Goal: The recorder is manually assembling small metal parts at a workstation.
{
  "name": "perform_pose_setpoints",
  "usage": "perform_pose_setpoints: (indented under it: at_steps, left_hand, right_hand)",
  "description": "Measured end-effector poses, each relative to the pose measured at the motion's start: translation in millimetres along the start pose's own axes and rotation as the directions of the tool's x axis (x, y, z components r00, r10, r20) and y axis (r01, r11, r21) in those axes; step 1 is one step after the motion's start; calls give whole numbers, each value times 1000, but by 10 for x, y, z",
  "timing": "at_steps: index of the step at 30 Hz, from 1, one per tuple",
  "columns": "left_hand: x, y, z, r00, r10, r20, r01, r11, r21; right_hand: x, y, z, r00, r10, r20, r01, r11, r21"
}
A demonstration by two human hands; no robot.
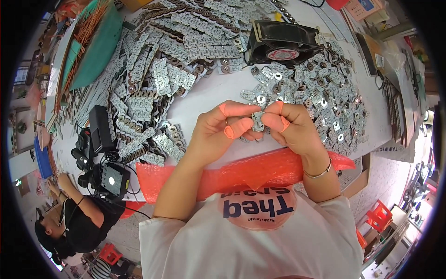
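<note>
My left hand [223,124] and my right hand [289,123] meet over the white table. Orange finger covers wrap the thumb and forefinger of each. Between the fingertips is a small silvery metal plate [258,122] with holes in it, pinched from both sides. Just beyond and to the right spreads a heap of loose metal plates [320,93] of like kind, some with round dark or shiny parts. Strips of joined metal plates [204,42] are piled at the far left and middle. Under my forearms lies a red bubble-wrap sheet [241,172] along the near table edge.
A black fan [283,43] stands at the back among the plates. Left are a green basin [98,51] with copper-coloured strips and black adapters with cables [111,180]. A co-worker [79,214] sits at lower left. Scissors [380,83] lie at right; a red stool [380,215] stands beyond.
</note>
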State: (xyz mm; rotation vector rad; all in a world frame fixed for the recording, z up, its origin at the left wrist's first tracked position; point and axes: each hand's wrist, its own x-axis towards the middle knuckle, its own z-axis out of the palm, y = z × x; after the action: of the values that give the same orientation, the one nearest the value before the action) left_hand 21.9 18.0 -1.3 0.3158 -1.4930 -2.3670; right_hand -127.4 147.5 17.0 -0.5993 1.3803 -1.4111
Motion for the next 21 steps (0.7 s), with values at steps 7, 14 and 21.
perform_pose_setpoints:
  at_steps: [7, 14, 21]
  left_hand:
    - [55, -21, 159, 990, 62, -129, -69, 997, -45]
    - [7, -112, 98, 957, 282, -66, -231, 882, 410]
    - [18, -72, 139, 994, 97, -47, -56, 841, 538]
  right_hand:
    - [21, 16, 25, 996, 10, -92, 4, 989, 151]
    - [21, 36, 10, 997, -12, -79, 23, 990, 136]
    - [-41, -86, -92, 828, -296, -476, 322, 946, -28]
